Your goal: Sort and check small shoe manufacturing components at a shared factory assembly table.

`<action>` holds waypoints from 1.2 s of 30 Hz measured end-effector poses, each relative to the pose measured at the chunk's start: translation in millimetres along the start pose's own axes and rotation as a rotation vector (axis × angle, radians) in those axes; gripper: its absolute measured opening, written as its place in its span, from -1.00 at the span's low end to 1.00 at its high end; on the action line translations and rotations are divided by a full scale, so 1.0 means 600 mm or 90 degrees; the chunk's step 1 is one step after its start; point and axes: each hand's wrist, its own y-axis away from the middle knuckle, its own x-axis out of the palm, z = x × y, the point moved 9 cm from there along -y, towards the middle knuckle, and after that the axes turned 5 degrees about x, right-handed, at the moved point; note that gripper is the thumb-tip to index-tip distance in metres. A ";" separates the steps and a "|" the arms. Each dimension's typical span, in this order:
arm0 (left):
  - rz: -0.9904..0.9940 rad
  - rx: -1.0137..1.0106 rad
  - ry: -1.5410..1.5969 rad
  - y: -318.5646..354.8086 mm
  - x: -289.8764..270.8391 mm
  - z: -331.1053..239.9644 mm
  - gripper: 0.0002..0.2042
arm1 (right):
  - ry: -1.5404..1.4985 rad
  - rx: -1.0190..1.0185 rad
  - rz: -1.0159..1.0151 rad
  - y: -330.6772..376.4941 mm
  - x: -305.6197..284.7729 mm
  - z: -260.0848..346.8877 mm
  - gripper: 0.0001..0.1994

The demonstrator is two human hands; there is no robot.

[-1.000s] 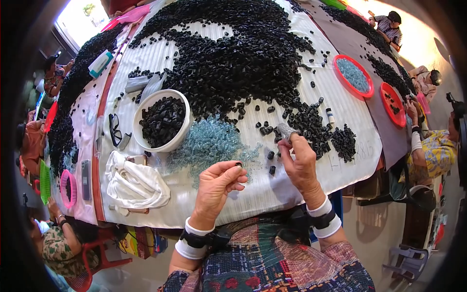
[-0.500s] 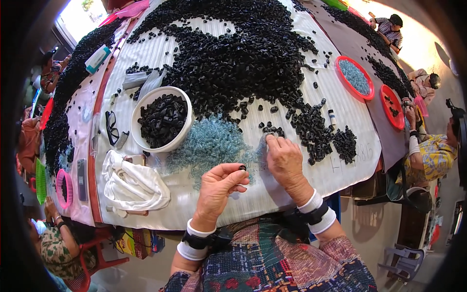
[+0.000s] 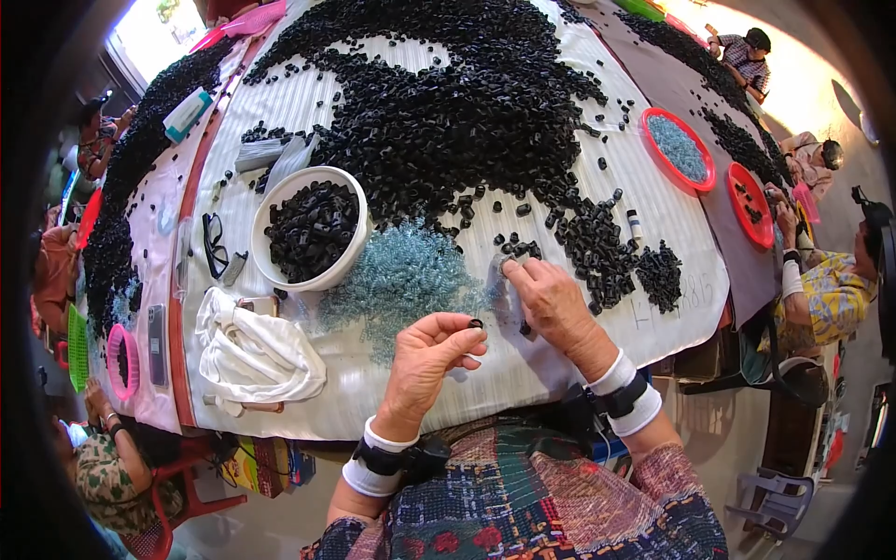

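Between the thumb and forefinger of my left hand (image 3: 425,359) is a small black plastic cap (image 3: 476,324), its end turned to the right. My right hand (image 3: 558,303) is closed in a pinch over the white cloth, its fingertips beside a few loose black caps (image 3: 516,245); what they grip is too small to make out. Another dark piece (image 3: 525,329) shows under the right palm. Left of that hand spreads a heap of tiny clear bluish pieces (image 3: 411,266). A white bowl (image 3: 362,233) full of black caps stands left of the heap.
A huge mound of black caps (image 3: 457,112) covers the far table. Smaller piles (image 3: 661,275) lie right, near a small bottle (image 3: 635,224). Glasses (image 3: 215,245) and a bunched white cloth (image 3: 252,355) lie left. Red trays (image 3: 713,177) and other people sit around.
My right hand has shifted slightly nearer and its forearm has swung right; a dark piece now shows beneath it. My left hand, still holding the cap, has moved slightly right.
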 end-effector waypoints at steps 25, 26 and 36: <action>0.011 0.020 -0.032 0.011 0.008 0.002 -0.84 | -0.144 -0.034 -0.125 -0.003 -0.028 -0.008 -0.64; 0.007 0.021 -0.033 0.013 0.008 0.001 -0.84 | -0.147 -0.036 -0.124 0.003 -0.034 0.001 -0.64; 0.034 0.099 -0.034 0.032 0.038 -0.022 -0.85 | -0.878 0.188 -0.067 0.044 -0.070 0.045 -0.71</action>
